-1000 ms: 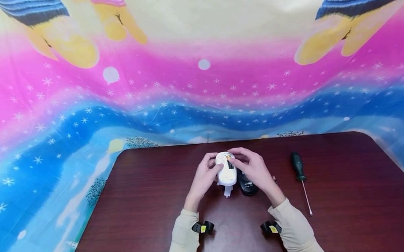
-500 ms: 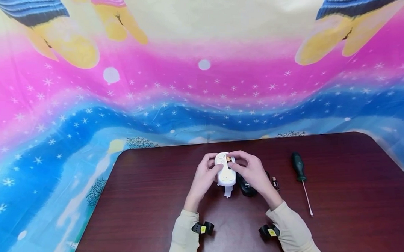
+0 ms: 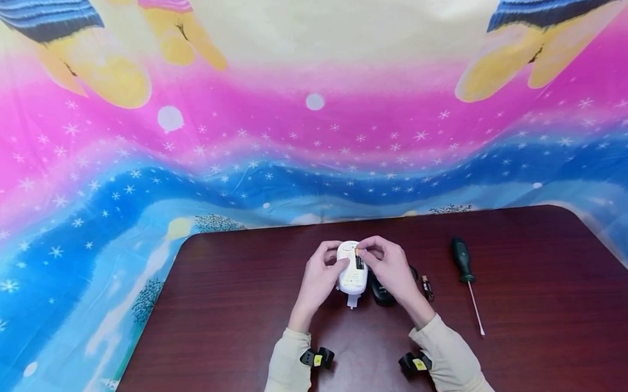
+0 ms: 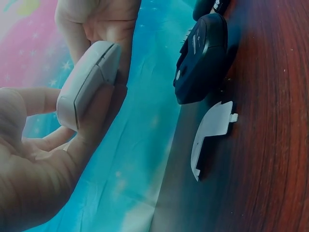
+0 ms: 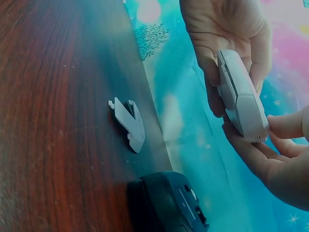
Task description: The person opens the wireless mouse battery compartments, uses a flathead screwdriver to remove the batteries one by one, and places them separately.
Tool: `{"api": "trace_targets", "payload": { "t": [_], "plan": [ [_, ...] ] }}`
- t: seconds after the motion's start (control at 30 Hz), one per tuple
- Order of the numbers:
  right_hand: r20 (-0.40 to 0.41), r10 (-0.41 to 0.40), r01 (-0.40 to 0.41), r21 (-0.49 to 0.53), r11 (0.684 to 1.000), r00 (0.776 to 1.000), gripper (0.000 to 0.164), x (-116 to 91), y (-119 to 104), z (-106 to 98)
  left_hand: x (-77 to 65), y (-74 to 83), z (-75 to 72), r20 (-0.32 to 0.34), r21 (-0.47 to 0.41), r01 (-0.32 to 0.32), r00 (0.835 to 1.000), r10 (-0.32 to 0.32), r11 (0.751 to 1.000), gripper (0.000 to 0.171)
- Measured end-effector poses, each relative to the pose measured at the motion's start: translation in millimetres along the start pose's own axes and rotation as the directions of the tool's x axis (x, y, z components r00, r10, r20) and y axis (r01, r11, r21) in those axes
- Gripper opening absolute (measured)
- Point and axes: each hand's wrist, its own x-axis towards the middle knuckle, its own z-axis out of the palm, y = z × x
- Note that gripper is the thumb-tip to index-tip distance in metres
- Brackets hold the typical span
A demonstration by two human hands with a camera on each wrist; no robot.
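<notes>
A white computer mouse (image 3: 351,279) is held underside up, its battery slot uncovered. Inside the slot shows a black battery (image 3: 359,262) with an orange end. My left hand (image 3: 317,277) grips the mouse's left side, thumb on the underside. On the other side, my right hand (image 3: 392,268) holds the mouse by its upper right edge, thumb by the battery's orange end; its fingertips are partly hidden. Below lies the white battery cover (image 4: 212,125) on the table. A black mouse (image 3: 382,292) rests under my right hand, partly covered by it.
A loose battery (image 3: 427,287) lies right of the black mouse. Farther right is a screwdriver (image 3: 462,259) with a dark green handle, its shaft toward me. The dark red wooden table (image 3: 219,317) ends at a printed cloth backdrop (image 3: 268,122).
My right thumb covered much of the slot half a second ago; it has shifted toward the orange end, and the black battery body shows again. My left hand keeps its grip.
</notes>
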Motion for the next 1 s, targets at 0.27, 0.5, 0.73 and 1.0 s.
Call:
{"api": "trace_targets", "payload": {
  "t": [0.27, 0.5, 0.73, 1.0],
  "plan": [
    [-0.032, 0.039, -0.035, 0.103, 0.994, 0.999, 0.01, -0.6, 0.3, 2.6, -2.3, 1.9, 0.8, -0.002, 0.009, -0.022, 1.0, 0.022, 1.0, 0.037],
    [0.034, -0.026, 0.019, 0.197, 0.98, 0.999, 0.009, -2.0, -4.3, 2.0, 0.2, -0.4, -1.3, -0.002, 0.002, -0.027, 1.0, 0.027, 1.0, 0.035],
    [0.063, -0.06, 0.055, 0.091, 0.994, 0.996, 0.033, -0.6, 0.5, 1.7, 0.6, 0.4, -3.1, -0.013, -0.074, -0.012, 1.0, 0.011, 0.997, 0.036],
    [-0.014, -0.16, 0.16, 0.001, 0.987, 0.987, 0.025, -1.9, 0.9, 2.4, 2.1, -1.1, -3.8, -0.052, -0.095, 0.04, 0.998, -0.045, 0.995, 0.038]
  ]
}}
